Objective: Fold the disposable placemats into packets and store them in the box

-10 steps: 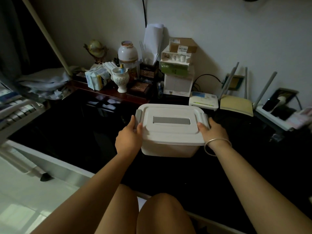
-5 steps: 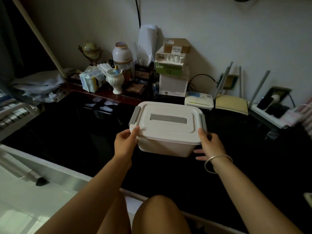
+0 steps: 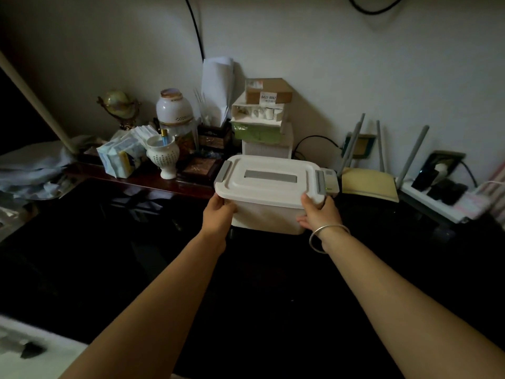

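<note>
White lidded box (image 3: 273,194) has moved farther back, left hand (image 3: 218,214) and right hand (image 3: 320,214) gripping its near corners.

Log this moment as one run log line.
left hand: grips box left side | right hand: grips box right side | lid: on | placemats: none visible

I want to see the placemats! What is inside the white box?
You cannot see in. The box has its white lid on, a grey clip at each end, and its white walls hide whatever it holds. The left hand and right hand grip its sides.
</note>
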Demonstrator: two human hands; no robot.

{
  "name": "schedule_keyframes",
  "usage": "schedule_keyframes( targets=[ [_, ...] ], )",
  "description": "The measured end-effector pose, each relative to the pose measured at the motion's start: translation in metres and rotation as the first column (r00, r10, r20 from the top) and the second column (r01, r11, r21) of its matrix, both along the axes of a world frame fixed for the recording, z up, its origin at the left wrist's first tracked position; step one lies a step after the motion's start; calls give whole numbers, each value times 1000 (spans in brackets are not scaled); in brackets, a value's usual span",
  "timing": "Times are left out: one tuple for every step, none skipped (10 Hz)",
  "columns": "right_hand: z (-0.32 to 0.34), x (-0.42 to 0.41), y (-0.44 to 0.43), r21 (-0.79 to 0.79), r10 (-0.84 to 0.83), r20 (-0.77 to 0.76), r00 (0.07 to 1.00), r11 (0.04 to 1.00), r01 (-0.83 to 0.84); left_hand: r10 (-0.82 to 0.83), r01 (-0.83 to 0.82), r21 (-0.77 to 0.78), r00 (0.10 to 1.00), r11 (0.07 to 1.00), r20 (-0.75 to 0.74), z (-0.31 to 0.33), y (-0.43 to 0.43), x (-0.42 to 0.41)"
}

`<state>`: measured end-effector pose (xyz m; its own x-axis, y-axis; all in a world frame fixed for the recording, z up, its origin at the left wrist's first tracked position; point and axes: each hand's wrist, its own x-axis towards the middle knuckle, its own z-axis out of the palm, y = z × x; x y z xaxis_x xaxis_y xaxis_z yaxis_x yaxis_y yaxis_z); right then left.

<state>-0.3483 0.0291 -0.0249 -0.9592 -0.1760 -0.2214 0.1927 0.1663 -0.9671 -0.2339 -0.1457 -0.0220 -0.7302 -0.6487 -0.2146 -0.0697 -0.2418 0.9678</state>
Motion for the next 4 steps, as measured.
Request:
schedule_keyframes(
  targets=[
    [-6,-12,-5,-59,52,-23,998,997,-53,-47,48,-37,998,998,32,-3,-8,-11],
    [-10,-22,-4,8,130,-3,992,991,-130,-97,107,-86,989,991,110,-2,-14,-15],
    [1,-32,9,418,294,35,955,864,-281,-164,215,-194,954,957,249,4,-18,-14],
    [27,-30,33,725,404,74,912,606,-328,-218,321,-180,874,930,435,21,-28,-5]
  ],
)
